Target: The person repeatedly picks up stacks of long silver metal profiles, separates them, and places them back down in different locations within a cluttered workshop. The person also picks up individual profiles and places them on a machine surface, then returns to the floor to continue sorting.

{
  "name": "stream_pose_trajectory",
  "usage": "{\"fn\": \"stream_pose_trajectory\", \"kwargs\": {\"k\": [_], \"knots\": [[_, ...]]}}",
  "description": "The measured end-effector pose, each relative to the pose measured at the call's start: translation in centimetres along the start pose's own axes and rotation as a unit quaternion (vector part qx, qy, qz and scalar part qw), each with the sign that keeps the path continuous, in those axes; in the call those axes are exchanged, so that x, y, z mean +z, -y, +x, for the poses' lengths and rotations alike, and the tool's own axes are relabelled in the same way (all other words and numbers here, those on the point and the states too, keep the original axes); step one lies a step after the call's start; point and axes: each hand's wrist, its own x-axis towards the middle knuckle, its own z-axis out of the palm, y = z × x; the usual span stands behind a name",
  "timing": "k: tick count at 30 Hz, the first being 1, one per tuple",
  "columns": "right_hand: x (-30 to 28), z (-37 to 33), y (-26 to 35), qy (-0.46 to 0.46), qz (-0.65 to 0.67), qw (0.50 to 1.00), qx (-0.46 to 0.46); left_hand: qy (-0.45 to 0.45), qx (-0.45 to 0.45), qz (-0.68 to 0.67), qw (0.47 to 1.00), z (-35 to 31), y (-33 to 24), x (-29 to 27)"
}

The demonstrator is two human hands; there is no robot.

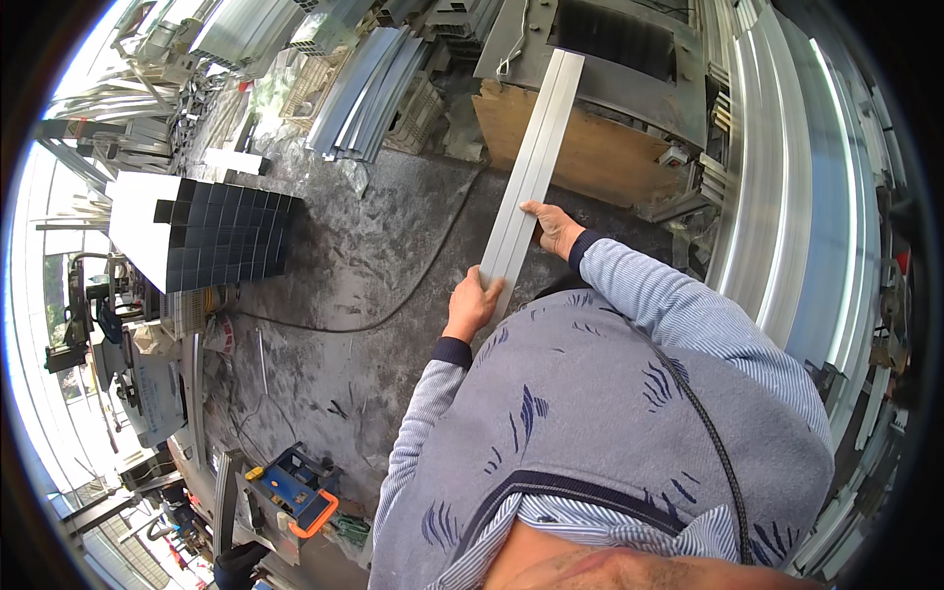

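A long silver metal profile (541,138), grooved along its length, slants away from my body. Its far end lies over the edge of a grey metal-topped bench (511,44). Around the near part of the profile, on its left edge, my left hand (472,303) is closed. Farther along, my right hand (558,230) grips the right edge, thumb on top and the fingers partly hidden beneath. The near end of the profile is close against my torso and partly hidden by my left hand.
Long metal profiles (777,197) are stacked along the right. On the left stands a block of stacked dark square tubes (231,231). Bluish metal strips (364,93) lie at the back. A cable (334,329) curves across the floor. A blue tool with an orange handle (313,513) sits lower left.
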Motion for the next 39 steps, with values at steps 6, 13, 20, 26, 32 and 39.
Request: {"fn": "stream_pose_trajectory", "kwargs": {"k": [6,13,20,26,32,39], "knots": [[2.0,-0.4,-1.4,-0.126,-0.147,0.975,-0.111,0.038,0.011,-0.282,0.959,1.3,4.7,-0.5],[5.5,-4.1,-0.8,-0.186,-0.317,0.917,-0.153,0.098,-0.010,-0.399,0.912,0.6,4.4,-0.5],[4.1,-3.9,-0.9,-0.183,-0.380,0.889,-0.179,0.235,-0.144,-0.470,0.838,1.0,5.9,-0.9],[2.3,-1.6,-2.5,-0.091,-0.401,0.896,-0.170,0.247,-0.125,-0.458,0.845,1.4,6.2,-2.2],[0.8,-1.9,-1.9,-0.053,-0.374,0.921,-0.093,0.299,-0.089,-0.403,0.860,1.1,6.2,-0.1],[3.6,-3.8,3.8,-0.197,-0.701,0.573,-0.375,0.252,-0.107,-0.370,0.887,1.2,4.5,2.6]]}}
